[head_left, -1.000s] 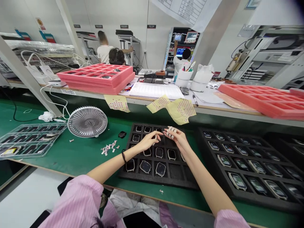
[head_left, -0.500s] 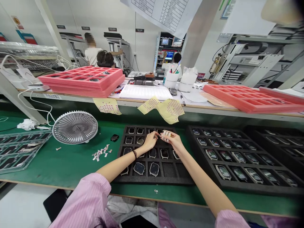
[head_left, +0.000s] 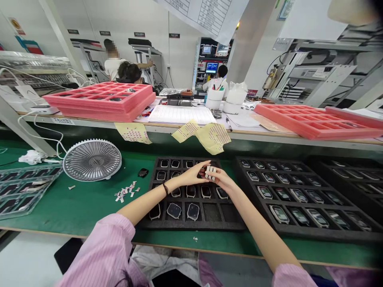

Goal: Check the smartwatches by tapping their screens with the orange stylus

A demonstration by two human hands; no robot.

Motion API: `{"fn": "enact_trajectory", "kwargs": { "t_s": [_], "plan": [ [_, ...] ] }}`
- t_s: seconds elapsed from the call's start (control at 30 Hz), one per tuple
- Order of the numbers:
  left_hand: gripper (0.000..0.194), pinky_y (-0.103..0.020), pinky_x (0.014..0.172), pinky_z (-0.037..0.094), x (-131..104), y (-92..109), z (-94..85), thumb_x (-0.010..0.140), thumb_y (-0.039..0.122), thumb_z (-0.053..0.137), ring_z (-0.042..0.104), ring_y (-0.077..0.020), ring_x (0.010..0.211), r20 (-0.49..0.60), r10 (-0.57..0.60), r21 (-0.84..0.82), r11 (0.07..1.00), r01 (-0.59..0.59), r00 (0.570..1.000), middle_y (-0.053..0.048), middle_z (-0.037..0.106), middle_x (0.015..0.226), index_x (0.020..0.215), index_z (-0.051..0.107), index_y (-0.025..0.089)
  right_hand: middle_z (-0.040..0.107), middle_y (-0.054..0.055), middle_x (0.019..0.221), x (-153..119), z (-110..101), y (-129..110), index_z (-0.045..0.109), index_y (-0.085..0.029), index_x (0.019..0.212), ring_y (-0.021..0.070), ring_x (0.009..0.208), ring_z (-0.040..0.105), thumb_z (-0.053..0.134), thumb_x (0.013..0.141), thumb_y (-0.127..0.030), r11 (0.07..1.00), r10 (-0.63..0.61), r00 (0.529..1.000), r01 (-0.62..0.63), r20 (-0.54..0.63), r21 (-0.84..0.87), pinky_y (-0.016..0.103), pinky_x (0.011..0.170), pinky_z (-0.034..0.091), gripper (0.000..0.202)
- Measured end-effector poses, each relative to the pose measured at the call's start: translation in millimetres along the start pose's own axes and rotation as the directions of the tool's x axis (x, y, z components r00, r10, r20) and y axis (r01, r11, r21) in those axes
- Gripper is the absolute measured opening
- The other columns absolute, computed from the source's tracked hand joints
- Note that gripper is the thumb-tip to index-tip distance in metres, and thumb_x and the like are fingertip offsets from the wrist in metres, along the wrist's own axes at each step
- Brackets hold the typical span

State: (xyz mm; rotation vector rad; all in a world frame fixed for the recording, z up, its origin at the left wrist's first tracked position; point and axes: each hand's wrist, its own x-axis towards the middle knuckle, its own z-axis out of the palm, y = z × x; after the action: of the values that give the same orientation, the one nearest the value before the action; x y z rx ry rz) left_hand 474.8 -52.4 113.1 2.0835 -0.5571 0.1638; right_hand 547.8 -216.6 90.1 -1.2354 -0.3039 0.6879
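Both hands meet above the back right of a black foam tray (head_left: pixel 213 213) holding watch cases with dark faces. My right hand (head_left: pixel 223 178) has its fingers closed around a dark piece, partly hidden, with white wraps on several fingertips. My left hand (head_left: pixel 194 174) reaches in from the left, thumb and fingers spread around the same piece; whether it grips the piece is hidden. A watch case (head_left: pixel 193 211) lies in the front row, left of two bare compartments. Small white scraps (head_left: pixel 125 191) lie on the green mat, left of the tray.
A round fan (head_left: pixel 92 160) and clear tray (head_left: pixel 26 187) stand left. Another black tray (head_left: pixel 295 229) of watches lies right. Pink foam trays (head_left: pixel 98 105) sit on the shelf, with yellow sticker sheets (head_left: pixel 213 137) hanging from its edge. Several people are beyond.
My left hand has opened from a pinch, its fingers now stretched toward my right hand. The view has shifted slightly.
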Motion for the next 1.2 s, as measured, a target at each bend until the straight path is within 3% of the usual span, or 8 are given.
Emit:
{"fn": "enact_trajectory", "kwargs": {
  "t_s": [0.13,0.23,0.33,0.47,0.67,0.8,1.07,1.2],
  "plan": [
    [0.048,-0.032,0.083,0.051,8.3,-4.8,-0.8,0.073,0.022,0.071,0.062,-0.0234,0.103,-0.039,0.007,-0.024,1.0,-0.008,0.999,-0.012,0.061,0.12,0.118,0.055,0.016,0.074,0.014,0.092,-3.6,-2.1,1.5,0.07,-0.013,0.089,0.0292,0.087,0.071,0.083,0.061,-0.03,1.0,-0.002,1.0,0.002,0.023,-0.03,0.036,0.074,0.061,0.035],
    [0.047,-0.032,0.089,0.048,12.1,-8.7,0.5,0.072,0.023,0.072,0.061,-0.0226,0.105,-0.122,-0.022,0.247,0.968,0.052,0.992,-0.009,0.064,0.118,0.116,0.057,0.017,0.074,0.014,0.09,2.4,-11.6,-0.6,0.067,-0.013,0.09,0.0254,0.083,0.072,0.076,0.07,-0.034,0.996,-0.06,0.997,0.056,-0.057,-0.072,0.035,0.074,0.061,0.03],
    [0.044,-0.036,0.093,0.046,15.7,-13.7,2.5,0.069,0.027,0.075,0.06,-0.0261,0.106,-0.136,-0.078,0.439,0.889,0.13,0.988,-0.009,0.065,0.113,0.109,0.06,0.017,0.073,0.01,0.086,21.5,-26.4,-6.2,0.06,-0.015,0.097,0.0212,0.08,0.072,0.068,0.079,-0.035,0.979,-0.172,0.969,0.148,-0.178,-0.14,0.035,0.079,0.059,0.028],
    [0.038,-0.038,0.086,0.048,17.4,-21.7,8.0,0.063,0.024,0.079,0.064,-0.0289,0.096,-0.084,-0.146,0.497,0.851,0.168,0.986,-0.01,0.067,0.101,0.097,0.065,0.014,0.07,0.006,0.079,61.3,-39.5,-7.2,0.057,-0.017,0.097,0.0203,0.08,0.071,0.056,0.085,-0.038,0.926,-0.307,0.912,0.221,-0.271,-0.305,0.04,0.082,0.056,0.024],
    [0.048,-0.034,0.085,0.049,18.7,-24.4,7.2,0.068,0.035,0.078,0.062,-0.0256,0.097,-0.092,-0.164,0.513,0.838,0.188,0.982,-0.011,0.065,0.105,0.107,0.061,0.012,0.068,0.006,0.086,97.0,-46.8,9.6,0.068,-0.019,0.078,0.0287,0.104,0.06,0.066,0.071,-0.032,0.78,-0.427,0.875,0.229,-0.227,-0.582,0.044,0.095,0.044,0.015],
    [0.054,-0.032,0.087,0.048,34.0,-25.7,16.5,0.069,0.041,0.077,0.061,-0.0257,0.101,-0.101,-0.165,0.493,0.848,0.194,0.981,-0.012,0.064,0.108,0.111,0.06,0.012,0.068,0.003,0.078,98.6,-59.7,15.8,0.069,-0.018,0.09,0.0252,0.084,0.065,0.072,0.06,-0.026,0.71,-0.434,0.883,0.212,-0.18,-0.671,0.041,0.085,0.048,0.031],
    [0.046,-0.042,0.085,0.046,55.6,-28.9,65.3,0.074,0.042,0.072,0.057,-0.0312,0.1,-0.078,-0.149,0.542,0.824,0.167,0.986,-0.016,0.061,0.106,0.106,0.061,0.011,0.073,0.007,0.08,89.1,-75.3,16.8,0.07,-0.017,0.082,0.0213,0.07,0.064,0.059,0.071,-0.035,0.559,-0.521,0.842,0.212,-0.141,-0.801,0.036,0.073,0.05,0.023],
    [0.035,-0.046,0.089,0.042,45.6,-22.5,63.2,0.091,0.044,0.049,0.052,-0.0304,0.109,0.003,-0.113,0.583,0.807,0.09,0.994,-0.015,0.061,0.112,0.107,0.062,0.014,0.073,0.006,0.08,87.9,-71.8,19.3,0.07,-0.019,0.08,0.0212,0.071,0.066,0.054,0.076,-0.035,0.484,-0.538,0.839,0.231,-0.079,-0.844,0.034,0.071,0.051,0.023]
  ]
}}
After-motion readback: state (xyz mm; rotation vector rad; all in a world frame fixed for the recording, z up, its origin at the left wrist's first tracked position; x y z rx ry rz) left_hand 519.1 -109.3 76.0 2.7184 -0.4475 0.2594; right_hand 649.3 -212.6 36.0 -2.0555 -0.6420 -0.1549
